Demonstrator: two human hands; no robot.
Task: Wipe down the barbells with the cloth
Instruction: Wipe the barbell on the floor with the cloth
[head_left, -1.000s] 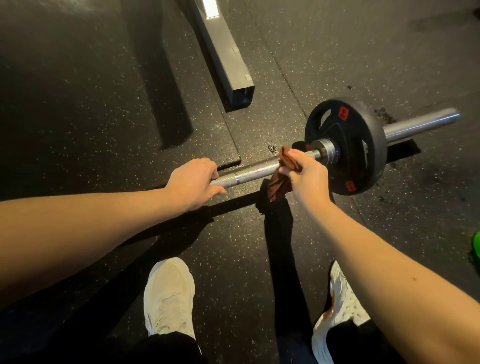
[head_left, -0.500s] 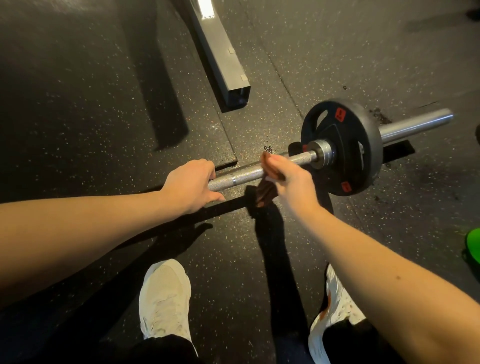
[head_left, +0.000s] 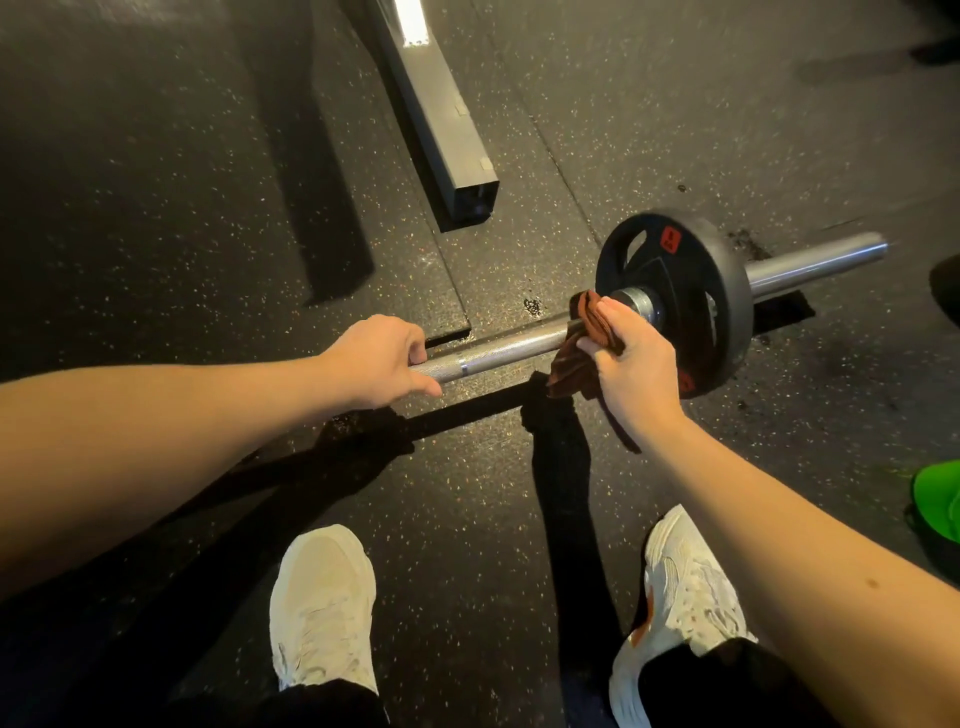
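Left grip (head_left: 374, 358) clamps the barbell (head_left: 509, 346); right grip (head_left: 634, 369) wraps cloth (head_left: 569, 366) round it beside the plate (head_left: 675, 275). We'd squeeze, twist.

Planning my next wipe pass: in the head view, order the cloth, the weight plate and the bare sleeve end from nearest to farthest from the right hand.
1. The cloth, gripped in the right hand, draped over the bar.
2. The weight plate, just beyond the hand, to its right.
3. The sleeve end, past the plate, far right.
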